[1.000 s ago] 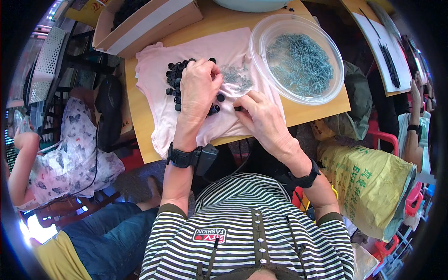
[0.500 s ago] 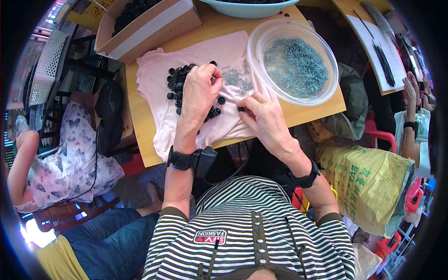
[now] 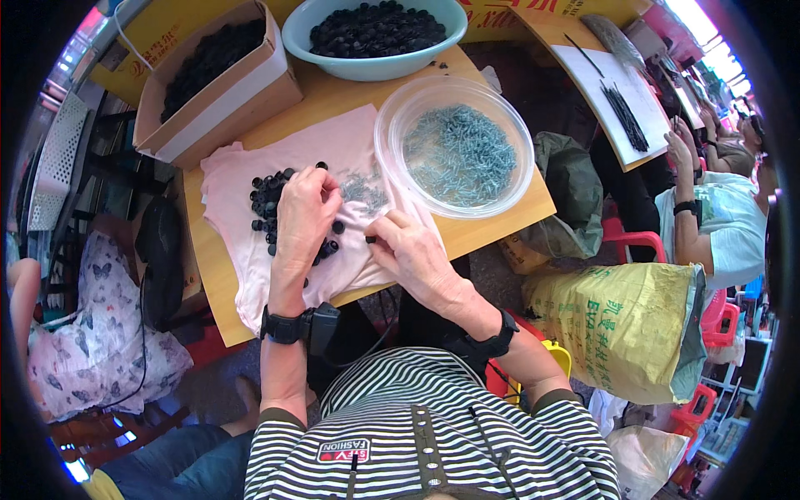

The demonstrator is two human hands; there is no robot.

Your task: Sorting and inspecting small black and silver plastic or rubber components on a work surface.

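The left hand lay flat over the black caps on the pink cloth. The right hand pinched one small cap, screws just beyond its fingertips. A firm, steady pinch would serve best.

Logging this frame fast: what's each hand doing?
Left hand: fingers curled down on the black caps; grip cannot be told.
Right hand: pinching a small black cap.

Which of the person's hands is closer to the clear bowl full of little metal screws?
The right. The right hand sits just below and left of the clear bowl, close to its rim. The left hand lies farther left, on the pile of black parts.
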